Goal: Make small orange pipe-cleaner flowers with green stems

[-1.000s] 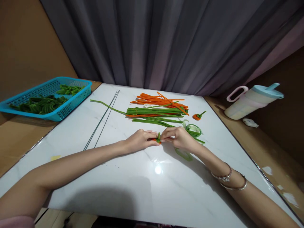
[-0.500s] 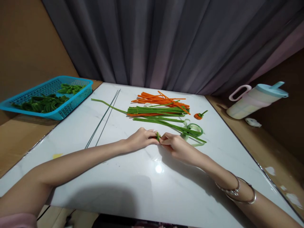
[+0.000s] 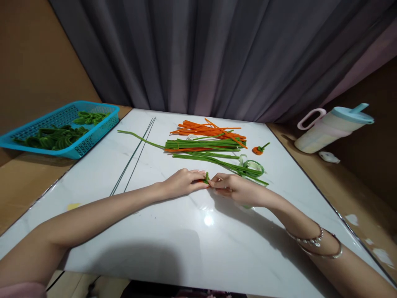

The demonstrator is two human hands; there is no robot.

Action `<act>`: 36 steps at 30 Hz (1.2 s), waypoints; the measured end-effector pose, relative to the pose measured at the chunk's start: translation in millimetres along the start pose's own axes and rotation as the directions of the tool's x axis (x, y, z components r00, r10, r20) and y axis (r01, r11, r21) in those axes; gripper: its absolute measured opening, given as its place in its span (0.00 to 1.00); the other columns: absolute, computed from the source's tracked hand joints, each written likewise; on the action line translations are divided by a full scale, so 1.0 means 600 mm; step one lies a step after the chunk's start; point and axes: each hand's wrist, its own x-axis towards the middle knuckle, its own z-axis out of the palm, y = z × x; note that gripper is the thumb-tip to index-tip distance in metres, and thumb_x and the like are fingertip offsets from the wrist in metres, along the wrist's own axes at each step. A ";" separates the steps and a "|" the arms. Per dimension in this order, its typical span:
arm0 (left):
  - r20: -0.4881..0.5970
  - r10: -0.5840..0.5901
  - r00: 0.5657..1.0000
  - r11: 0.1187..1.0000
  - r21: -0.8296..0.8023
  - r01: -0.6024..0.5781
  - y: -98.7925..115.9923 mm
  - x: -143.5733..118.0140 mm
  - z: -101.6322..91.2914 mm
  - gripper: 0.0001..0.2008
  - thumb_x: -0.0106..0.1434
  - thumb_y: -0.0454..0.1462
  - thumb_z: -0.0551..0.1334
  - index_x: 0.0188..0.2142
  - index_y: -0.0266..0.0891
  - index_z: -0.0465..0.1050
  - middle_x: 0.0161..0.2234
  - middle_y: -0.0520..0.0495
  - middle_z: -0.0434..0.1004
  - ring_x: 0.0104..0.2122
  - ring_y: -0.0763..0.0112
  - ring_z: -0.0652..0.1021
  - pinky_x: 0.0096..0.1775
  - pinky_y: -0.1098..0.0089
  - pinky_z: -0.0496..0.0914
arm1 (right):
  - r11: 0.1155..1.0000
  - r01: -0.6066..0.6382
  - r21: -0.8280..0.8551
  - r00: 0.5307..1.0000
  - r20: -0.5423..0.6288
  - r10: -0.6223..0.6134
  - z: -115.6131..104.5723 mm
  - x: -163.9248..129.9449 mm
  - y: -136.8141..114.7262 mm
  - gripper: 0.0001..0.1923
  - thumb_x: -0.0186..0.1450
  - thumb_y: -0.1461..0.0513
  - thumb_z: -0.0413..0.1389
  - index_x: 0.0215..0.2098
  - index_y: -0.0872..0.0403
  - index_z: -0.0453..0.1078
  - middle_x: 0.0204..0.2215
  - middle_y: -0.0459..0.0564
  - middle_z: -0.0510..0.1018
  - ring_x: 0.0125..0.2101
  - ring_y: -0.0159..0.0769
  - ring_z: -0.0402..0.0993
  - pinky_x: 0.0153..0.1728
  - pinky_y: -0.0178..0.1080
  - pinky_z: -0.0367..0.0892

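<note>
A small orange and green pipe-cleaner pumpkin (image 3: pixel 206 179) is held low over the white table, mostly covered by fingers. My left hand (image 3: pixel 183 181) pinches it from the left, thumb and fingers closed. From the right, my right hand (image 3: pixel 233 187) has its thumb and forefinger pressed together at the green top. Just beyond my hands lie loose green pipe cleaners (image 3: pixel 207 157) and a banded green bundle (image 3: pixel 203 144). Orange pipe cleaners (image 3: pixel 201 129) are piled behind them. A roll of green tape (image 3: pixel 253 167) rests by the stem ends, and a similar pumpkin (image 3: pixel 257 150) sits farther right.
A blue basket (image 3: pixel 97 131) with curled green pieces stands at the left edge. Thin dark wires (image 3: pixel 132 159) lie on the table (image 3: pixel 149 244) nearby. A tumbler (image 3: pixel 328 129) stands on the right, beside a small white object (image 3: pixel 329 157). A grey curtain (image 3: pixel 173 54) hangs behind.
My right hand has shifted slightly right, and its wrist has turned a little. The green stem on the held pumpkin now points more upright. My left hand keeps its hold.
</note>
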 end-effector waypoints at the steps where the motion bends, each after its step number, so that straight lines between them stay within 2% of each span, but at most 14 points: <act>1: 0.004 0.010 1.000 1.000 0.001 -0.010 0.001 0.000 0.000 0.10 0.66 0.39 0.55 0.39 0.38 0.73 0.40 0.46 0.76 0.39 0.67 0.76 0.40 0.72 0.67 | 1.000 0.003 0.013 1.000 0.015 -0.004 -0.005 -0.002 0.001 0.12 0.64 0.67 0.47 0.38 0.57 0.73 0.35 0.52 0.72 0.33 0.34 0.67 0.35 0.35 0.63; 5: -0.001 0.037 0.999 0.999 -0.004 -0.037 0.006 0.000 -0.001 0.10 0.67 0.38 0.53 0.40 0.37 0.72 0.39 0.46 0.75 0.39 0.68 0.74 0.41 0.71 0.67 | 1.000 -0.023 -0.014 0.998 -0.051 0.022 -0.010 -0.005 0.003 0.13 0.66 0.65 0.47 0.37 0.56 0.74 0.33 0.52 0.73 0.31 0.34 0.68 0.33 0.36 0.62; 9: -0.007 0.011 1.000 0.999 -0.042 -0.011 0.005 -0.002 0.000 0.08 0.67 0.38 0.53 0.39 0.39 0.70 0.35 0.49 0.74 0.34 0.72 0.74 0.36 0.73 0.66 | 0.998 -0.042 -0.055 0.989 -0.144 0.034 0.003 -0.003 0.002 0.12 0.65 0.67 0.47 0.36 0.55 0.73 0.31 0.51 0.72 0.30 0.34 0.68 0.31 0.35 0.61; 13: -0.008 -0.062 0.998 0.993 -0.098 0.061 0.003 -0.004 0.000 0.06 0.66 0.38 0.55 0.37 0.39 0.68 0.29 0.53 0.73 0.26 0.76 0.71 0.29 0.75 0.63 | 0.989 -0.039 -0.146 0.985 -0.170 0.014 0.022 -0.004 -0.008 0.14 0.61 0.72 0.47 0.39 0.55 0.71 0.33 0.52 0.71 0.30 0.34 0.68 0.30 0.34 0.61; 15: -0.007 -0.069 0.998 0.992 -0.106 0.068 0.003 -0.005 -0.001 0.06 0.66 0.37 0.55 0.37 0.39 0.68 0.28 0.54 0.72 0.24 0.76 0.70 0.29 0.76 0.62 | 0.965 -0.082 -0.248 0.987 -0.156 0.044 0.033 -0.005 -0.018 0.17 0.58 0.74 0.46 0.40 0.56 0.70 0.35 0.52 0.70 0.28 0.32 0.67 0.28 0.33 0.60; 19: -0.012 -0.043 0.999 0.994 -0.100 0.041 0.006 -0.003 -0.002 0.07 0.66 0.35 0.52 0.35 0.39 0.68 0.30 0.52 0.72 0.26 0.75 0.72 0.31 0.75 0.64 | 0.853 -0.184 -0.489 0.983 -0.105 0.152 0.053 -0.004 -0.038 0.19 0.55 0.76 0.46 0.42 0.60 0.69 0.38 0.56 0.69 0.27 0.34 0.66 0.25 0.35 0.56; 24: -0.040 -0.028 0.999 0.993 -0.120 0.023 0.008 -0.003 0.001 0.09 0.66 0.33 0.51 0.33 0.39 0.68 0.33 0.50 0.74 0.34 0.70 0.75 0.37 0.72 0.67 | 0.792 -0.182 -0.583 0.983 -0.097 0.155 0.064 0.000 -0.048 0.19 0.55 0.76 0.45 0.41 0.62 0.69 0.37 0.58 0.70 0.29 0.36 0.66 0.25 0.36 0.55; 27: -0.036 -0.045 0.998 0.993 -0.115 0.040 0.010 -0.003 0.001 0.09 0.65 0.32 0.51 0.32 0.39 0.68 0.32 0.51 0.74 0.32 0.71 0.75 0.36 0.73 0.67 | 0.813 -0.183 -0.553 0.983 -0.100 0.153 0.057 -0.001 -0.045 0.20 0.54 0.77 0.45 0.42 0.62 0.69 0.37 0.58 0.70 0.28 0.36 0.67 0.24 0.36 0.55; 30: -0.029 -0.061 0.998 0.994 -0.088 0.059 0.011 -0.004 0.000 0.08 0.65 0.31 0.51 0.33 0.39 0.67 0.30 0.52 0.73 0.28 0.74 0.74 0.32 0.74 0.66 | 0.906 -0.150 -0.395 0.988 -0.091 0.124 0.041 -0.001 -0.028 0.20 0.58 0.75 0.46 0.45 0.59 0.69 0.37 0.55 0.70 0.26 0.33 0.67 0.25 0.35 0.57; 34: -0.011 -0.103 0.995 0.993 -0.067 0.102 0.011 -0.006 -0.001 0.06 0.65 0.32 0.51 0.36 0.39 0.66 0.27 0.53 0.71 0.23 0.75 0.71 0.28 0.75 0.62 | 0.974 -0.114 -0.194 0.957 -0.286 0.055 0.028 0.005 0.000 0.13 0.64 0.70 0.48 0.38 0.55 0.73 0.32 0.51 0.71 0.28 0.33 0.68 0.30 0.34 0.60; 36: -0.006 -0.122 0.993 0.990 -0.066 0.121 0.009 -0.007 0.000 0.05 0.66 0.34 0.52 0.36 0.40 0.65 0.27 0.54 0.70 0.23 0.74 0.70 0.27 0.74 0.61 | 0.983 -0.099 -0.157 0.947 -0.319 0.044 0.032 0.009 0.007 0.11 0.65 0.69 0.49 0.36 0.56 0.73 0.30 0.50 0.71 0.28 0.33 0.67 0.30 0.34 0.60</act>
